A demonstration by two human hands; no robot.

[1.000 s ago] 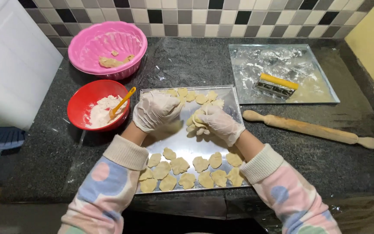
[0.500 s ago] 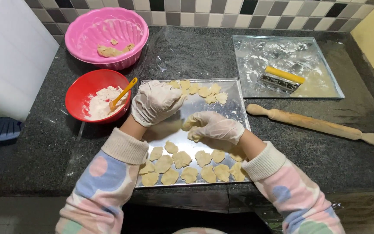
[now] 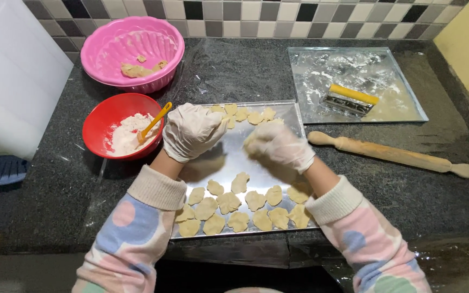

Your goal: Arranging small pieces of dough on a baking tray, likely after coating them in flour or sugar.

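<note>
At the far left a white board point(image 3: 12, 81) leans by the tiled wall, and beside it the pink bowl point(image 3: 131, 51) holds a few scraps of dough, as it did half a second ago. Just below it the red bowl point(image 3: 120, 126) of flour stands on the dark counter point(image 3: 44, 179) with an orange-handled spoon point(image 3: 154, 120) resting in it, unchanged. Next comes the left hand point(image 3: 191, 132), gloved, curled loosely with its fingers bent down over the upper part of the metal baking tray point(image 3: 234, 163); whether it pinches anything cannot be told, since the palm faces away. It has moved little since the earlier picture. The right hand point(image 3: 279, 145), also gloved and blurred, has risen from the middle of the tray toward the far row of dough pieces point(image 3: 245, 115) and now hovers just beside the left hand; its fingers look gathered together, but what they hold cannot be made out. The near rows of dough cut-outs point(image 3: 240, 209) lie flat on the tray, as before. Further right the wooden rolling pin point(image 3: 394, 155) lies on the counter, and behind it a floured tray point(image 3: 408, 103) carries a yellow-handled cutter point(image 3: 349, 99).
</note>
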